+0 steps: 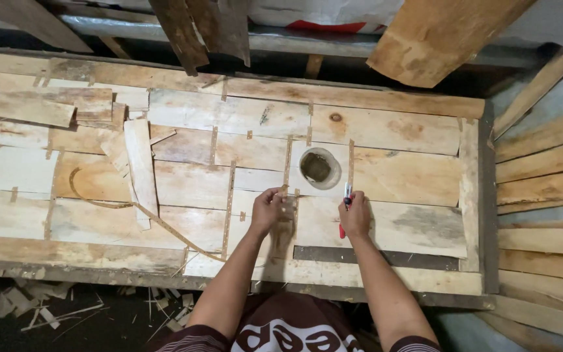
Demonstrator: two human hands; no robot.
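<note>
Veneer sheet (pixel 386 221) lies flat under both my hands, near the workbench's (pixel 470 195) front edge, right of middle. My left hand (pixel 270 210) pinches a strip of perforated tape (pixel 288 195) against it. My right hand (pixel 356 215) grips a red-handled cutter (pixel 346 199), its blade hidden. Just beyond sits a round bowl (pixel 320 168), contents unclear.

This was a rough woodworking shop. A tabletop (pixel 386 130) patched together from thin wood sheets filled the frame, loose planks (pixel 542 189) were stacked at the right edge, and wood scraps (pixel 34 306) littered the floor (pixel 112 319) at lower left.
</note>
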